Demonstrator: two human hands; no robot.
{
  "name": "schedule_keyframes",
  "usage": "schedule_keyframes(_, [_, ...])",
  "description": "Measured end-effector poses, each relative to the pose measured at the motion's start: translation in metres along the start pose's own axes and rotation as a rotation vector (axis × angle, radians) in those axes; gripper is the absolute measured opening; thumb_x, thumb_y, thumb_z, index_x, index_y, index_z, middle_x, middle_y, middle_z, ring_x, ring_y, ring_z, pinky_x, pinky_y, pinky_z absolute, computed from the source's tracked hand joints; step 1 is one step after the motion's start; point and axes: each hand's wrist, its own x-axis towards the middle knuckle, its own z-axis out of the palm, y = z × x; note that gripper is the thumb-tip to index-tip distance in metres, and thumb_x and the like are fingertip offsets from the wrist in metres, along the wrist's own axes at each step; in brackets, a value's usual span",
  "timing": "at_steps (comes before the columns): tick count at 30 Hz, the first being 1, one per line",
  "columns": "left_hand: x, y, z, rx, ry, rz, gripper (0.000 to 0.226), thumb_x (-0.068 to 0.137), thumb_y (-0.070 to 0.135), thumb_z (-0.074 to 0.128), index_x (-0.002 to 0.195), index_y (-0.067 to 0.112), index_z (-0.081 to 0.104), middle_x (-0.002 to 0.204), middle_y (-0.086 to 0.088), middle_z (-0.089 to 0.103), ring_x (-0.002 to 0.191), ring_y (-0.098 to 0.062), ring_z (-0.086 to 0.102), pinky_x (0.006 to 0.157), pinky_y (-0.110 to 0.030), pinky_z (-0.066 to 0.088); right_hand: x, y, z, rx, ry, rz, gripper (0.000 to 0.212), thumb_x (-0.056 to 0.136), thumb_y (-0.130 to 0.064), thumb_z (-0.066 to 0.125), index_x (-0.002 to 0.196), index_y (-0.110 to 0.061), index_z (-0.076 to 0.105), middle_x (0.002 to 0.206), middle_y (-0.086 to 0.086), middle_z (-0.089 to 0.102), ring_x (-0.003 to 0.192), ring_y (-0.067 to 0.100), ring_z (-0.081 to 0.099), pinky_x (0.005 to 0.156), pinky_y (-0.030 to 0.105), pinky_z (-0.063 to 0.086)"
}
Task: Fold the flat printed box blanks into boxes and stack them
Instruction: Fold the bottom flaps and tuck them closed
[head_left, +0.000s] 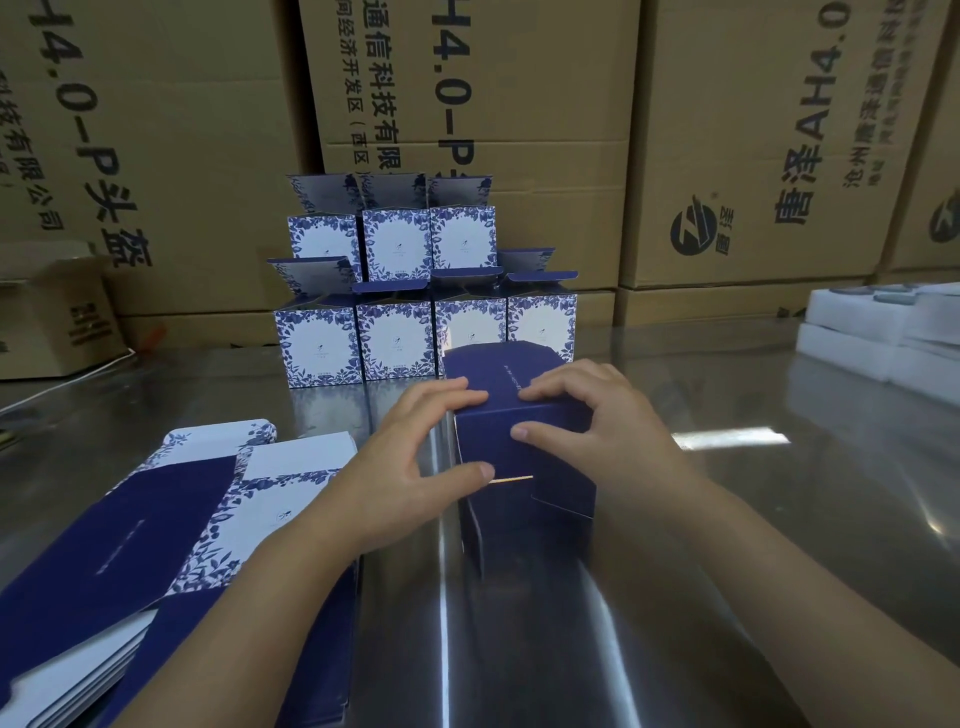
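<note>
A dark blue folded box (524, 457) stands on the steel table (727, 519) at the centre. My left hand (415, 467) grips its left side, fingers on the top edge and thumb on the front face. My right hand (597, 421) grips the right side, fingers on top and thumb on the front. A pile of flat blue-and-white floral blanks (171, 545) lies at the left. Behind, folded boxes with raised lids are stacked in two tiers (415, 291): several on the table and three on top.
Large brown cartons (519, 104) form a wall behind the table. A small open carton (57, 312) sits at the far left. White foam trays (883, 332) are stacked at the right edge.
</note>
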Motion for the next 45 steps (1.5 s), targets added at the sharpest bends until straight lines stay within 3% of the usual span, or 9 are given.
schedule_keyframes(4, [0.004, 0.004, 0.005, 0.012, 0.183, 0.029, 0.023, 0.085, 0.029, 0.067, 0.103, 0.042, 0.061, 0.122, 0.019, 0.053, 0.117, 0.010, 0.045, 0.098, -0.014, 0.032, 0.000, -0.002, -0.002, -0.100, 0.028, -0.079, 0.027, 0.068, -0.041, 0.080, 0.091, -0.034, 0.067, 0.091, -0.020, 0.058, 0.093, -0.003, 0.045, 0.088, 0.023, 0.034])
schedule_keyframes(8, [0.004, 0.010, 0.004, 0.007, 0.273, 0.045, 0.024, 0.087, 0.012, 0.065, 0.095, 0.034, 0.068, 0.109, 0.015, 0.063, 0.106, 0.009, 0.053, 0.093, -0.004, 0.033, -0.001, -0.006, -0.003, -0.188, 0.063, -0.158, 0.029, 0.068, -0.042, 0.081, 0.094, -0.032, 0.072, 0.090, -0.015, 0.057, 0.085, -0.003, 0.039, 0.087, 0.022, 0.027])
schedule_keyframes(11, [0.004, 0.013, 0.005, -0.014, 0.287, 0.028, 0.024, 0.086, 0.012, 0.066, 0.096, 0.034, 0.068, 0.106, 0.014, 0.065, 0.105, 0.009, 0.053, 0.091, -0.004, 0.034, -0.004, -0.008, -0.002, -0.180, 0.053, -0.184, 0.028, 0.072, -0.036, 0.080, 0.098, -0.030, 0.073, 0.096, -0.012, 0.061, 0.093, 0.003, 0.045, 0.091, 0.023, 0.028])
schedule_keyframes(16, [0.001, 0.017, 0.006, 0.031, 0.244, 0.055, 0.024, 0.083, 0.012, 0.071, 0.102, 0.026, 0.072, 0.104, 0.017, 0.063, 0.107, -0.001, 0.055, 0.097, -0.017, 0.038, -0.005, -0.013, -0.004, -0.155, 0.013, -0.240, 0.028, 0.072, -0.034, 0.081, 0.097, -0.024, 0.075, 0.096, -0.009, 0.067, 0.093, 0.010, 0.053, 0.090, 0.035, 0.041])
schedule_keyframes(27, [0.000, 0.020, 0.016, 0.071, 0.381, 0.070, 0.023, 0.080, 0.010, 0.074, 0.100, 0.021, 0.075, 0.101, 0.013, 0.069, 0.105, -0.008, 0.062, 0.090, -0.038, 0.050, -0.005, -0.016, 0.001, -0.171, 0.125, -0.323, 0.022, 0.070, -0.029, 0.075, 0.086, -0.014, 0.078, 0.086, -0.005, 0.074, 0.082, 0.017, 0.064, 0.077, 0.037, 0.052])
schedule_keyframes(34, [0.000, 0.020, 0.017, 0.130, 0.399, 0.079, 0.021, 0.080, 0.013, 0.074, 0.099, 0.021, 0.075, 0.100, 0.011, 0.071, 0.105, -0.009, 0.063, 0.090, -0.040, 0.051, -0.005, -0.017, 0.002, -0.164, 0.163, -0.313, 0.018, 0.069, -0.030, 0.075, 0.081, -0.017, 0.079, 0.083, -0.006, 0.075, 0.079, 0.019, 0.066, 0.073, 0.042, 0.053])
schedule_keyframes(37, [-0.001, 0.021, 0.017, 0.157, 0.409, 0.085, 0.022, 0.078, 0.026, 0.068, 0.098, 0.023, 0.075, 0.099, 0.012, 0.072, 0.103, -0.004, 0.064, 0.092, -0.036, 0.052, -0.005, -0.016, 0.002, -0.173, 0.168, -0.316, 0.018, 0.070, -0.031, 0.074, 0.080, -0.017, 0.079, 0.082, -0.006, 0.075, 0.078, 0.018, 0.066, 0.074, 0.043, 0.052])
schedule_keyframes(41, [-0.001, 0.023, 0.016, 0.147, 0.406, 0.072, 0.026, 0.076, 0.030, 0.062, 0.097, 0.024, 0.076, 0.098, 0.014, 0.072, 0.102, -0.001, 0.063, 0.090, -0.034, 0.052, -0.006, -0.015, 0.005, -0.181, 0.209, -0.317, 0.018, 0.070, -0.032, 0.074, 0.079, -0.018, 0.079, 0.080, -0.008, 0.075, 0.076, 0.016, 0.066, 0.074, 0.037, 0.051])
schedule_keyframes(45, [-0.001, 0.020, 0.016, 0.145, 0.412, 0.075, 0.020, 0.079, 0.019, 0.071, 0.098, 0.024, 0.076, 0.098, 0.013, 0.072, 0.101, -0.001, 0.063, 0.091, -0.034, 0.052, -0.006, -0.011, 0.009, -0.232, 0.238, -0.337, 0.016, 0.072, -0.033, 0.073, 0.079, -0.020, 0.079, 0.079, -0.009, 0.074, 0.076, 0.012, 0.065, 0.074, 0.029, 0.046])
